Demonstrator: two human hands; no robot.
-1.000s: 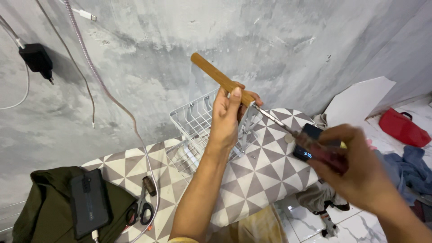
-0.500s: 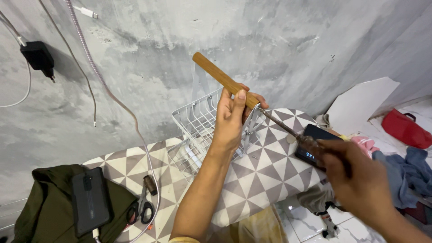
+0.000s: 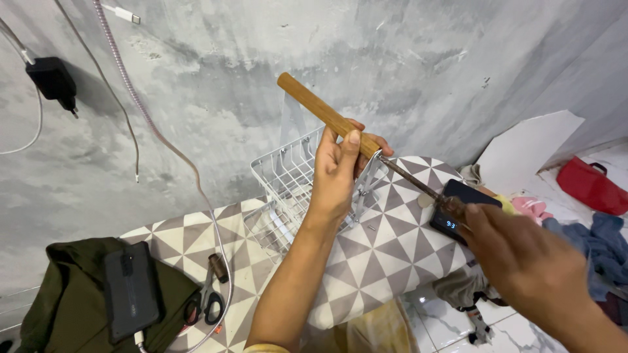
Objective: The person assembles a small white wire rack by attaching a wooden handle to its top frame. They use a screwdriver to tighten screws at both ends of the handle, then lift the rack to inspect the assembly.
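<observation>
My left hand [image 3: 340, 173] grips a tool by its round wooden handle [image 3: 320, 112], which points up and to the left. A thin dark metal shaft [image 3: 409, 180] runs from the handle down to the right. My right hand [image 3: 517, 261] is closed around the far end of that shaft, hiding its tip. Both hands hover above a surface covered in a grey and white triangle pattern [image 3: 386, 252]. A white wire basket [image 3: 291, 180] stands just behind my left hand.
A small black device with a lit display [image 3: 461, 209] lies by my right hand. Scissors [image 3: 206, 297] and a dark phone [image 3: 131, 291] on an olive cloth [image 3: 62, 307] sit at the left. Cables and a black charger [image 3: 52, 82] hang on the grey wall. Clothes and a red bag [image 3: 592, 183] lie on the floor at right.
My right hand has slid down and to the right along the shaft, away from the handle. My left hand keeps the same hold on the wooden handle.
</observation>
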